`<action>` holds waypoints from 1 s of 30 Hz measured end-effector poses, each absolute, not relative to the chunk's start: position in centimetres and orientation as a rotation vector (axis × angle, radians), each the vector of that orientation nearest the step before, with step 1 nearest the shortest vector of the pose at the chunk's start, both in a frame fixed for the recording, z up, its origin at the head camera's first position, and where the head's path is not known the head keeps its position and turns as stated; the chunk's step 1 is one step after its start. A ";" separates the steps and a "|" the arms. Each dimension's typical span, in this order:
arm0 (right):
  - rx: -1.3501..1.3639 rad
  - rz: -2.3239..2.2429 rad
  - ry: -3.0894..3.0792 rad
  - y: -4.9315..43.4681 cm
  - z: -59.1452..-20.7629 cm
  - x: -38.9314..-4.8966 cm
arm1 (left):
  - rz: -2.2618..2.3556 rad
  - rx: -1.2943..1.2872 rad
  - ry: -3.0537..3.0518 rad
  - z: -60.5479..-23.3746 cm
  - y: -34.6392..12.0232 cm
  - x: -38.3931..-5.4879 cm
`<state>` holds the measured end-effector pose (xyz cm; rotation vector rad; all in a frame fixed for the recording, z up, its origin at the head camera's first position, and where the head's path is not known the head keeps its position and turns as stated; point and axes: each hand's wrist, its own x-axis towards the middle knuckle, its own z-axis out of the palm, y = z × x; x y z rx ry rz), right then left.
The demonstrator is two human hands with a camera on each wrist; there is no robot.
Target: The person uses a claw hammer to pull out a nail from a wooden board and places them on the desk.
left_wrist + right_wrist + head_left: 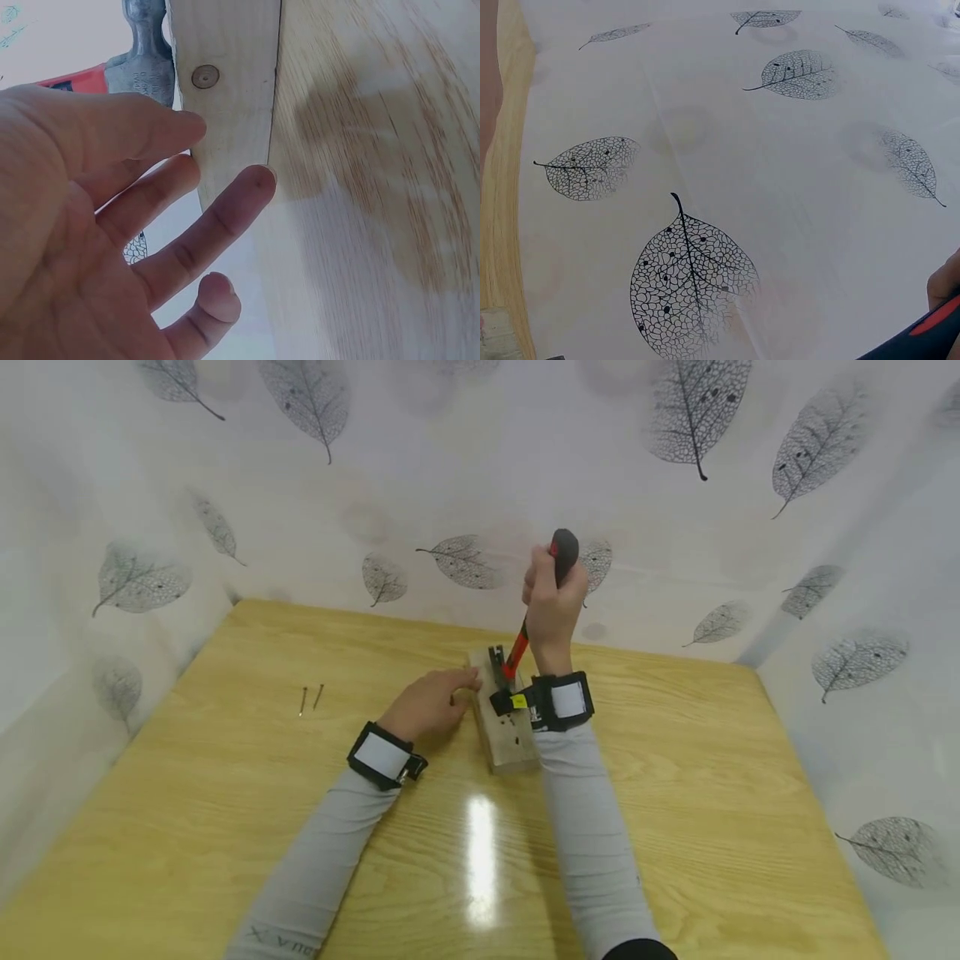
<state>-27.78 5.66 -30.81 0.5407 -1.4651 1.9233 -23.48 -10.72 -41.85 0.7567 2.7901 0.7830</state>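
My right hand [553,597] grips the black-and-red handle of a claw hammer [516,652], which is tilted with its grip end up. The hammer's dark head is down at the top of a pale wooden block [501,747]; whether a nail sits under it cannot be seen. My left hand [435,703] is at the block's left side, fingertips against it. In the left wrist view the fingers [225,214] are mostly extended along the block's side, with the hammer's metal head [142,75] behind. A bit of the handle [922,330] shows in the right wrist view.
Two nails [303,700] lie on the wooden table [675,793] to the left of the left hand. Dark marks or holes dot the block's top near its front end. A leaf-patterned wall covering [465,468] rises behind and beside the table.
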 end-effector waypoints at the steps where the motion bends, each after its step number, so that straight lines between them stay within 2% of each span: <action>1: 0.552 1.934 -1.435 5.8 -30.8 -27.5 | 0.785 0.750 2.791 -41.8 -10.7 -23.4; 16: 0.753 2.039 -1.057 9.7 -31.1 -22.7 | 0.798 0.762 2.789 -42.2 -10.5 -23.5; 24: 0.702 2.108 -0.960 10.9 -31.3 -21.2 | 0.834 0.750 2.743 -42.8 -10.7 -23.7; 30: 0.699 2.110 -0.941 11.2 -29.9 -20.2 | 0.839 0.770 2.749 -42.2 -10.6 -23.6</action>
